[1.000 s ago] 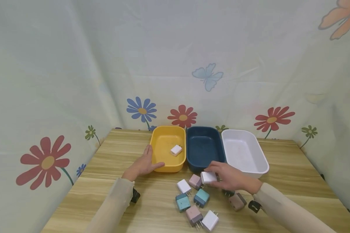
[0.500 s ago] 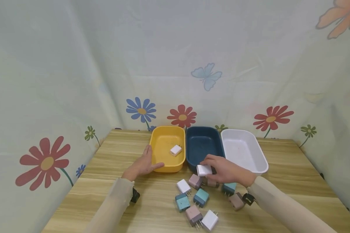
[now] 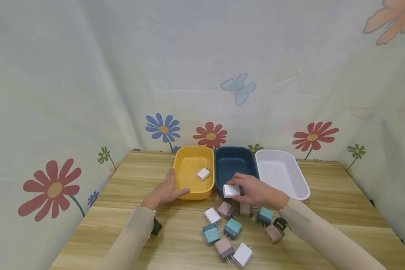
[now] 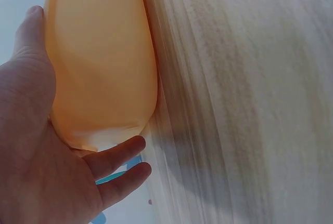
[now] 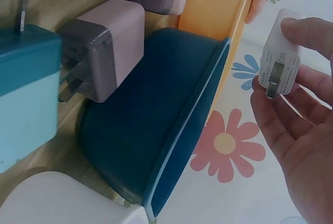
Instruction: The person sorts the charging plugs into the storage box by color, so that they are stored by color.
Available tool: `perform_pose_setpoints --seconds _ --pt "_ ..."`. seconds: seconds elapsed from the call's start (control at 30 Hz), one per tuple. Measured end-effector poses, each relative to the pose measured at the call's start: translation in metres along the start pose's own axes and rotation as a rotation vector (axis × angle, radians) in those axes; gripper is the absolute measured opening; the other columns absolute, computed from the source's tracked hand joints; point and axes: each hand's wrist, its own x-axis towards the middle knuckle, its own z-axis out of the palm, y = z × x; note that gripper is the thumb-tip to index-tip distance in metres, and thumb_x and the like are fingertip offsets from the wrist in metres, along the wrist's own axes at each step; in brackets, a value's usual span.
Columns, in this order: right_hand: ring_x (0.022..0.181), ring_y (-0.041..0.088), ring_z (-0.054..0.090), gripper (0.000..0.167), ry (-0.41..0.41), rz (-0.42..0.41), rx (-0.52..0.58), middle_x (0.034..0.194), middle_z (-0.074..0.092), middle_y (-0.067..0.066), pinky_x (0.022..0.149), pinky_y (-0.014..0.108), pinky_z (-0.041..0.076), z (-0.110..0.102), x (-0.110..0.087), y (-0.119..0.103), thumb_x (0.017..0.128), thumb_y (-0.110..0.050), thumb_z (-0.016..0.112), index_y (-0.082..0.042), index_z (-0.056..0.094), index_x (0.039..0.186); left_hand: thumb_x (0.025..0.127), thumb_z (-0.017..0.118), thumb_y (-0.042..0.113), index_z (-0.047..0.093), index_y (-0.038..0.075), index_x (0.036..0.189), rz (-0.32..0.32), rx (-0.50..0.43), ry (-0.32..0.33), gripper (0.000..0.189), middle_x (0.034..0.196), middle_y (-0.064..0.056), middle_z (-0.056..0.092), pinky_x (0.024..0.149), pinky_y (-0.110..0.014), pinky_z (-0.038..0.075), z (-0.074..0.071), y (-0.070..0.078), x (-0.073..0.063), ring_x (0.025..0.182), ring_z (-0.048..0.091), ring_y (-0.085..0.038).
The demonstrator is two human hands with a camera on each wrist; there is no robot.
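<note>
1. Wood-grained tabletop (image 3: 341,210), flower-printed cloth (image 3: 189,56) behind.
2. Left hand (image 3: 165,190) — fingers extended, touching yellow bin (image 3: 185,172).
3. Right hand (image 3: 256,191) — pinching white charger (image 3: 231,191) above near edge of blue bin (image 3: 234,165), farther left than earlier.

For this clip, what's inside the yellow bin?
One white plug adapter lies in the yellow bin, toward its right side. The patch of floor beneath the adapter is covered, and the left hand hides part of the bin's near-left edge.
</note>
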Motion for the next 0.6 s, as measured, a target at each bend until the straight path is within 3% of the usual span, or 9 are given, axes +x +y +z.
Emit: perform_pose_setpoints --seconds 0.2,0.6 --pt "0.092 0.008 0.052 0.038 0.002 0.007 -0.002 0.107 0.054 -0.007 0.081 0.025 0.051 -0.002 0.009 0.002 0.083 -0.024 0.074 -0.017 0.063 0.119 0.082 0.061 0.06 -0.007 -0.005 0.148 0.008 0.004 -0.007 0.115 0.155 -0.023 -0.005 0.111 -0.046 0.02 -0.001 -0.001 0.002 0.14 0.016 -0.037" --pt "0.087 0.009 0.051 0.038 0.001 -0.062 -0.014 0.104 0.055 -0.005 0.078 0.025 0.05 -0.003 0.03 0.003 0.083 -0.025 0.073 -0.013 0.064 0.118 0.083 0.06 0.061 -0.009 -0.004 0.148 -0.024 -0.001 -0.048 0.114 0.155 -0.021 -0.008 0.112 -0.046 0.019 -0.005 0.003 0.001 0.141 0.013 -0.037"
